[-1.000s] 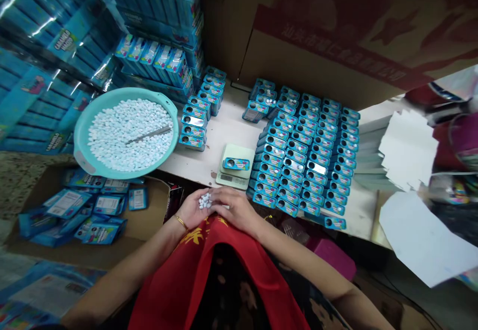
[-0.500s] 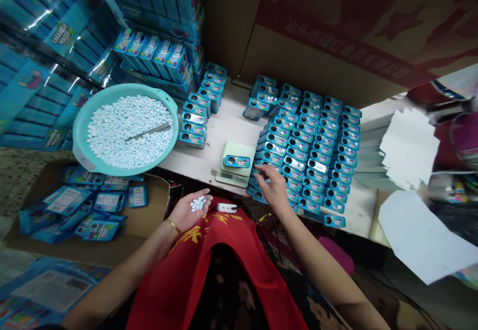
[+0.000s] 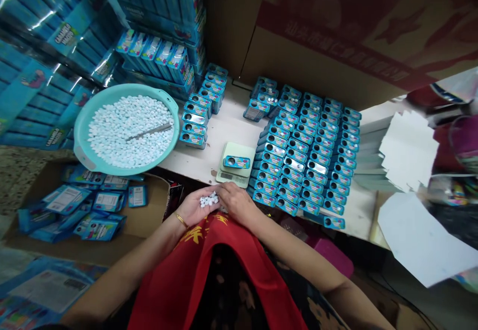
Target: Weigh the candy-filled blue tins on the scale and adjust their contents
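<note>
A small heap of white candies (image 3: 209,200) lies in the cupped palm of my left hand (image 3: 192,209), in front of the bench edge. From the right, my right hand (image 3: 239,203) reaches to that palm, fingers bent and close together, fingertips at the candies. Whether they pinch any is hidden. Just beyond both hands, a pale kitchen scale (image 3: 233,176) carries one blue tin (image 3: 239,162) with a dark round opening on top. At the left, a turquoise basin (image 3: 79,141) holds many white candies, with a metal tool (image 3: 149,132), possibly scissors or tweezers, lying on them.
Rows of upright blue tins (image 3: 295,163) fill the bench right of the scale; a shorter row (image 3: 193,128) stands by the basin. A carton (image 3: 145,225) of blue packs sits lower left. White card sheets (image 3: 409,151) stand at the right, and a large cardboard box (image 3: 317,61) is behind.
My right hand has moved left from the tins beside the scale to my left palm. My left hand, still holding candies, has shifted slightly right. The tin on the scale has not moved.
</note>
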`<state>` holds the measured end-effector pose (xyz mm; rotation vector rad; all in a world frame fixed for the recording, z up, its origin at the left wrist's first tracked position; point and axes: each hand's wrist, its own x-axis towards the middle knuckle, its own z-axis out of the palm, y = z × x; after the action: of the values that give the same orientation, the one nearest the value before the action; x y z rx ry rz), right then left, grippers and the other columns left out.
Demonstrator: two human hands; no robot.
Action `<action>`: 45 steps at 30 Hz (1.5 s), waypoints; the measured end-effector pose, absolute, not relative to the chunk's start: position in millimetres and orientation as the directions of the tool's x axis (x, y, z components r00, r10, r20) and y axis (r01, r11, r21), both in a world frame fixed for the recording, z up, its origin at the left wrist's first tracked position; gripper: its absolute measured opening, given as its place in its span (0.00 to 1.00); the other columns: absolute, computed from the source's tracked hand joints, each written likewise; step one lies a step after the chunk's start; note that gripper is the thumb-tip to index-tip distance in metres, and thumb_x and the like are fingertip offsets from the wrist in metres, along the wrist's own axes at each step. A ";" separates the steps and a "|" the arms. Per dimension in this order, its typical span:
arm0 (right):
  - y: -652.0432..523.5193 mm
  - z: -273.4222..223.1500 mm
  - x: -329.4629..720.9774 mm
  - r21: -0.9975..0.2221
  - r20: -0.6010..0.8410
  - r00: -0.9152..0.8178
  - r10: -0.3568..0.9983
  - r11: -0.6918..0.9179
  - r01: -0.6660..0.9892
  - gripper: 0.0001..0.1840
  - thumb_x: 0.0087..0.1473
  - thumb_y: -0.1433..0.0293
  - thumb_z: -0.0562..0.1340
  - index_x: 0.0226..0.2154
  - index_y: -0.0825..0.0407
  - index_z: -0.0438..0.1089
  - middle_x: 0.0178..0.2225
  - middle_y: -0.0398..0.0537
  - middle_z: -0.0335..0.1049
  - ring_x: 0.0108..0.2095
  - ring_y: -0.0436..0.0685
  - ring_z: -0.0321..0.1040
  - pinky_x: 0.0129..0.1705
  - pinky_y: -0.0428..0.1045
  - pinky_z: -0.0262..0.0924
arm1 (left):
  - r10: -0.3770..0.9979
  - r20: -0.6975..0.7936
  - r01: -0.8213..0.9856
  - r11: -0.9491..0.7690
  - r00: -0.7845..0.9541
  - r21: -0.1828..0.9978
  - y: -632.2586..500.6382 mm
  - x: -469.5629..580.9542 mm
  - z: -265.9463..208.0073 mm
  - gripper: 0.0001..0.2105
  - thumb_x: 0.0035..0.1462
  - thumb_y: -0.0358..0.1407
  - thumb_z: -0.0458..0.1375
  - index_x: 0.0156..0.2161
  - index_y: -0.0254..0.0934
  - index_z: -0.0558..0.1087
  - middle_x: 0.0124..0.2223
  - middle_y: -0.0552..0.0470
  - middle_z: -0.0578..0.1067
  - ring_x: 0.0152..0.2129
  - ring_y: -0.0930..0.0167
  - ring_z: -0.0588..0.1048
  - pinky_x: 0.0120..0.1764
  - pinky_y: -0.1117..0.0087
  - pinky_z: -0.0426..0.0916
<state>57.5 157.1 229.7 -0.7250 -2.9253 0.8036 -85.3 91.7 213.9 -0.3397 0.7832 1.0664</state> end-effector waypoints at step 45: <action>235.0 218.5 76.7 -0.334 -0.033 -0.721 0.692 0.672 0.661 0.21 0.50 0.69 0.58 0.48 0.55 0.60 0.45 0.55 0.62 0.43 0.60 0.56 0.44 0.54 0.55 | 0.613 -0.741 -0.852 0.513 0.276 0.107 72.9 -97.8 216.2 0.16 0.48 0.23 0.52 0.45 0.24 0.68 0.48 0.34 0.70 0.47 0.60 0.68 0.50 0.62 0.61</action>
<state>76.7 235.0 218.5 -1.1296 -2.7840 0.4975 -97.8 72.9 216.2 -0.3411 0.8170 1.0096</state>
